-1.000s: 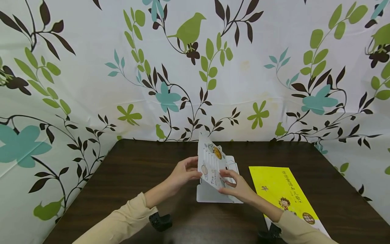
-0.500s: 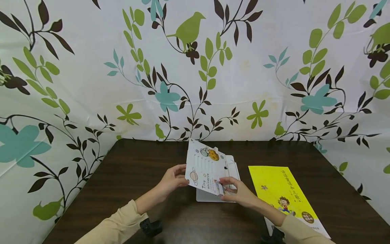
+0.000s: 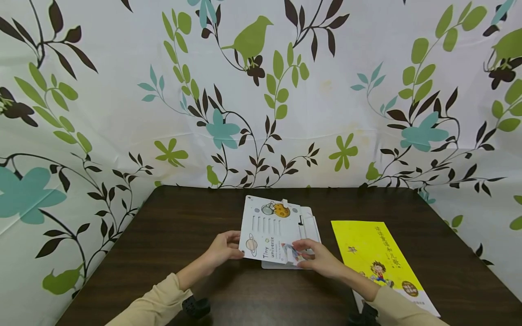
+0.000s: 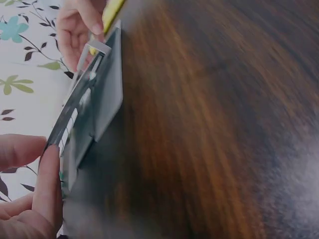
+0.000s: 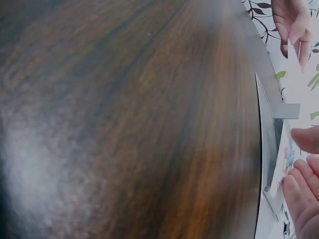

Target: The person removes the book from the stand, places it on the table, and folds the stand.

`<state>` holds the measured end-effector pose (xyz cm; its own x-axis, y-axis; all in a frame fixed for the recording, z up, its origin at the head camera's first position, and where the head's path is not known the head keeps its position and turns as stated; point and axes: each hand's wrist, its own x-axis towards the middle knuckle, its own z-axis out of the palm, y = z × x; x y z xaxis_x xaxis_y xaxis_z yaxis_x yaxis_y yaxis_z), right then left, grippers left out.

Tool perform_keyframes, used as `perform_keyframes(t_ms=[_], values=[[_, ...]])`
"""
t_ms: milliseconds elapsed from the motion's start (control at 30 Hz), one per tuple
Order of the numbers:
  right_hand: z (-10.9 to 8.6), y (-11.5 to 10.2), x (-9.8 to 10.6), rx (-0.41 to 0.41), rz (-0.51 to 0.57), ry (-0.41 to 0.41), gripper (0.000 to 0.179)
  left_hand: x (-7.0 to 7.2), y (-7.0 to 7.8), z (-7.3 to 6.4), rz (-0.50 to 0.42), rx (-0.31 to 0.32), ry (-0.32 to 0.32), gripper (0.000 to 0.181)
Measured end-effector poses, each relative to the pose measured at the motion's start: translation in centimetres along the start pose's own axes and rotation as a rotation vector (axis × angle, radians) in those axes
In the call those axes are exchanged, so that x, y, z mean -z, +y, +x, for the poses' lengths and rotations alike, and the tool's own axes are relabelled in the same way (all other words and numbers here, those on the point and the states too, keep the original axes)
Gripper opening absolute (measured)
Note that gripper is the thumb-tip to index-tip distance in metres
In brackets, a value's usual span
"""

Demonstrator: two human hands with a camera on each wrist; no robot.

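Observation:
A white folding book stand [image 3: 267, 231], printed with "Tiny universe", a ringed planet and an astronaut, is at the middle of the table. Its front panel faces me at a slant, and a pale base plate [image 3: 272, 265] shows under its lower edge. My left hand [image 3: 223, 246] pinches the panel's left edge between thumb and fingers; the left wrist view shows the fingertips [image 4: 49, 159] on that edge. At the lower right corner, beside a rocket picture, my right hand [image 3: 320, 258] holds the stand with bent fingers. A small bracket [image 5: 286, 110] juts from the stand in the right wrist view.
A yellow book [image 3: 367, 246] with a cartoon child on its cover lies flat to the right, partly under my right forearm. The dark wooden table [image 3: 195, 213] ends at a patterned cloth [image 3: 310, 149] hanging behind it.
The panel has swung down and to the left from a steep, edge-on pose, so its printed face now shows broadly. My left hand moved left with it; the right hand stayed near the lower right corner.

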<state>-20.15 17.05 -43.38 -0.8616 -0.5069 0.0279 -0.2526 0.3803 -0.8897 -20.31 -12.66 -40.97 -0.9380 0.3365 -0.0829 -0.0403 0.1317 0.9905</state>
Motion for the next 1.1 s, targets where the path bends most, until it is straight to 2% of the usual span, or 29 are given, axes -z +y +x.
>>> perform_keyframes(t_ms=[300,533,733,900,1100], values=[[0.4,-0.4,-0.1,-0.017,-0.033,-0.019,0.040,0.2,-1.7,0.2,0.067,0.028,-0.004,0.052],[0.6,-0.1,-0.3,-0.015,-0.078,-0.016,0.040,0.1,-2.8,0.2,0.060,0.031,0.021,0.055],[0.6,-0.3,-0.2,-0.030,-0.061,-0.018,0.040,0.1,-3.1,0.3,0.063,0.035,0.034,0.055],[0.7,-0.5,0.0,-0.027,-0.096,-0.023,0.038,0.1,-3.1,0.3,0.069,0.038,0.024,0.055],[0.8,-1.2,1.2,0.022,-0.149,0.033,0.035,0.3,-3.1,0.1,0.080,0.033,0.022,0.056]])
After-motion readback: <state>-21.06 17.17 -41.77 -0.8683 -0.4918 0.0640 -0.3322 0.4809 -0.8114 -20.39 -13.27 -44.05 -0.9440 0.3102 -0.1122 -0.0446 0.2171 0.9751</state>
